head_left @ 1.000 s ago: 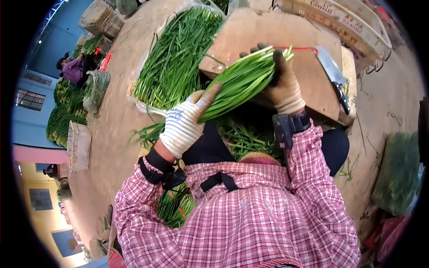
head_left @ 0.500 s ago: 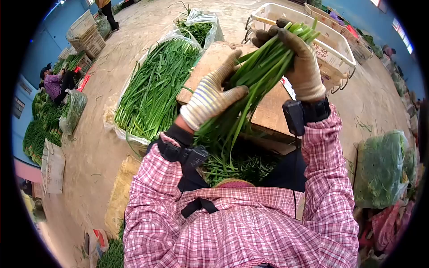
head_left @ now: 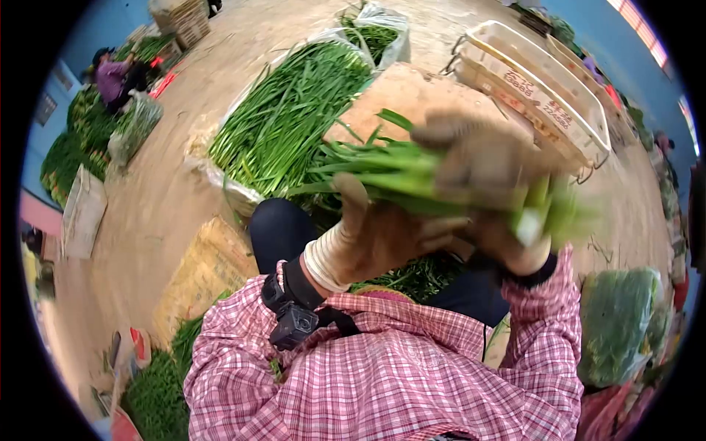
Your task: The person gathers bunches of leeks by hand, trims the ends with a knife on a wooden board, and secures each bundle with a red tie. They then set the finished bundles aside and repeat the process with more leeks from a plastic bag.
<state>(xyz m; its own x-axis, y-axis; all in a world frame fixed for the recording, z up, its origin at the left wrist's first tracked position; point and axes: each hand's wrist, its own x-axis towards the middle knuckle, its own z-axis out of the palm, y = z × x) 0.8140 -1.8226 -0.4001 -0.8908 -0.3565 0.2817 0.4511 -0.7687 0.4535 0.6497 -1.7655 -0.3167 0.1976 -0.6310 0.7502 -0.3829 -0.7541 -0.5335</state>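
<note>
A bunch of green Chinese chives (head_left: 397, 165) is held sideways in front of my chest, its pale cut ends to the right and smeared by motion. My right hand (head_left: 485, 162), in a dirty work glove and blurred, wraps round the bunch near those ends. Just below the stalks is my gloved left hand (head_left: 390, 235), thumb raised and fingers stretched to the right; it seems to touch the bunch's underside without closing on it. Behind the bunch stands a worn board-topped block (head_left: 412, 95). More loose greens (head_left: 412, 279) lie low between my knees.
A plastic-lined pile of chives (head_left: 287, 110) lies at front left, with a smaller bag (head_left: 375, 37) behind. White crates (head_left: 537, 81) stand at front right. A wrapped bale (head_left: 618, 323) sits on the right. A person (head_left: 114, 81) sits far left among greens.
The bunch has come down and turned from slanting to nearly level. My right hand has lowered and rolled over with it; my left hand has dropped beneath, palm turned up. My view has shifted slightly.
</note>
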